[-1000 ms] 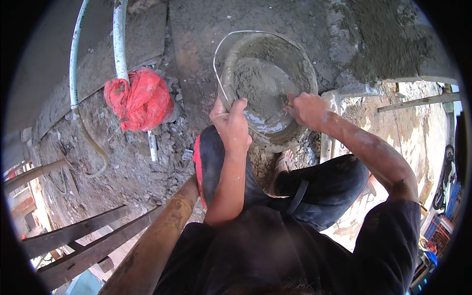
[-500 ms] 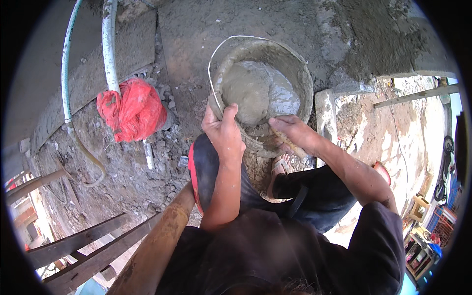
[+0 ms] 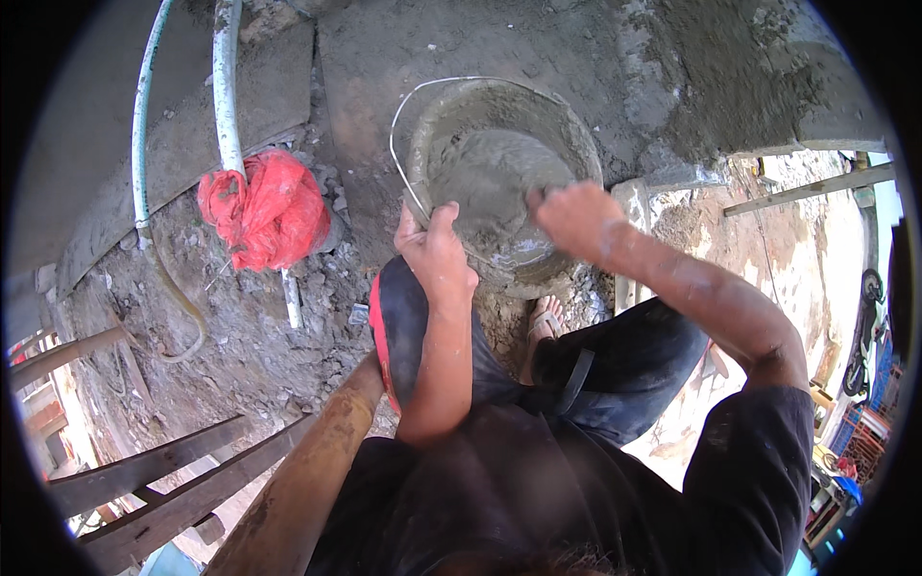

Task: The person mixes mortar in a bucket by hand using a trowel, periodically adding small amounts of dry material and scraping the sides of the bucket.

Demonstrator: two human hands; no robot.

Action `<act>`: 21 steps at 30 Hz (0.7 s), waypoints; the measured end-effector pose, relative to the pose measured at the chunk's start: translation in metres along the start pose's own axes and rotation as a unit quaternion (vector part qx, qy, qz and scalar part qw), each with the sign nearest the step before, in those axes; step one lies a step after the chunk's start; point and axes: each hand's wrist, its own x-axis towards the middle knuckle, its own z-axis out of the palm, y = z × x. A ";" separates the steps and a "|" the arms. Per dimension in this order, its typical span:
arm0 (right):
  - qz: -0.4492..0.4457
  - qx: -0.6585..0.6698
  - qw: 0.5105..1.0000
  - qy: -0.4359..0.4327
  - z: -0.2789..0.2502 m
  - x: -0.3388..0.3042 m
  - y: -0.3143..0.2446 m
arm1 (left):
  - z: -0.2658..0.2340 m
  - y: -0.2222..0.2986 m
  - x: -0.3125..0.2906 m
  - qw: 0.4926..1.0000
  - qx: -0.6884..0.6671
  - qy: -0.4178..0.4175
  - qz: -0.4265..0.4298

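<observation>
A round bucket (image 3: 587, 144) caked with grey cement stands before me, tilted toward me, with wet mortar (image 3: 495, 173) inside. Its thin wire handle (image 3: 393, 130) lies over to the left. My left hand (image 3: 437, 252) is closed on the near left rim, thumb up. Over the right part of the bucket, my right hand (image 3: 581, 221) is closed in a fist, slightly blurred. The tan-handled tool that showed in it earlier is now mostly hidden by the fist, and its working end cannot be made out.
A red plastic bag (image 3: 264, 211) wraps the end of a white pipe (image 3: 227, 96) on the left, near a thin hose (image 3: 144, 144). Lower left are a wooden pole (image 3: 298, 480) and dark planks (image 3: 182, 461). My sandalled foot (image 3: 545, 317) stands just below the bucket.
My right hand has moved up and inward from the near rim to over the mortar, turning the tool with it. The watery patch has been mixed in. My left hand keeps its grip.
</observation>
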 end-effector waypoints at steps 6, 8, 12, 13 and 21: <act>0.034 0.032 0.999 0.015 -0.048 -0.040 0.030 | 0.009 0.002 -0.004 0.998 0.020 0.028 0.043; 0.121 0.018 0.985 0.121 -0.044 -0.040 0.063 | 0.016 0.008 -0.008 0.996 0.073 0.038 0.024; 0.021 -0.007 0.999 0.044 0.001 0.003 0.041 | 0.007 0.004 -0.009 0.993 0.113 -0.012 0.020; 0.002 0.067 0.995 0.079 0.029 0.014 0.031 | 0.004 -0.002 -0.004 0.993 0.107 -0.027 0.031; -0.063 0.415 0.905 0.067 0.082 -0.015 0.018 | 0.015 -0.002 -0.008 0.997 0.065 -0.002 0.048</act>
